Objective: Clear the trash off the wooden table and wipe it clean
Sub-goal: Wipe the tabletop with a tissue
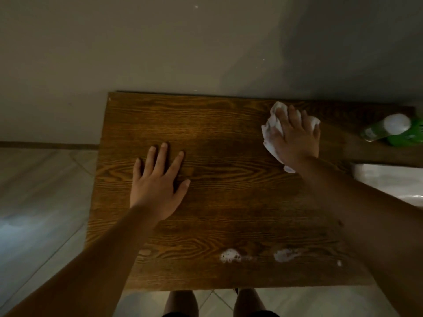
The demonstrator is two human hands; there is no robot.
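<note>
1. Now we have our right hand (295, 138) pressed flat on a crumpled white paper wipe (272, 124), near the far right part of the dark brown, strongly grained wooden counter (206, 202); its grip is spread over the wipe, pinning it down rather than clenched around it.
2. Our left hand (158, 181) lies palm down on the bare wood at the middle left, fingers splayed, its grip released and holding nothing; we judge it is bracing us.
3. We expect the wipe to handle as soft, light and limp, likely damp, so it may bunch or tear under a hard drag. We would keep the palm over its centre and the fingertips on its far edge.
4. Two patches of white foam (230, 255) sit near the front edge, with one small fleck off to their right, all well apart from the wipe. We judge the wiping is only partly done.
5. One green spray bottle with a white cap (389, 129) stands at the far right edge, and one pale glossy sheet or packet (389, 177) lies just in front of it; we cannot tell what it is.
6. By count: two hands, one wipe, one bottle, two foam patches, one counter. We see no loose trash on the wood.
</note>
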